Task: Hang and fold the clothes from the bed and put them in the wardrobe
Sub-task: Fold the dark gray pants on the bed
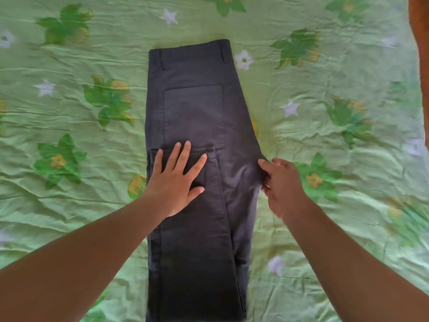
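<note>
A pair of dark grey trousers [199, 108] lies folded lengthwise on the bed, waistband at the far end, legs running toward me and past the bottom edge. A back pocket faces up. My left hand [176, 177] presses flat on the trousers below the pocket, fingers spread and straight. At the trousers' right edge, by the crotch point, my right hand [282, 184] pinches the cloth with curled fingers.
The green bedsheet [336, 140] with flower and star prints is wrinkled and spreads all around the trousers. An orange-brown thing [420, 31] shows at the far right edge; what it is cannot be told.
</note>
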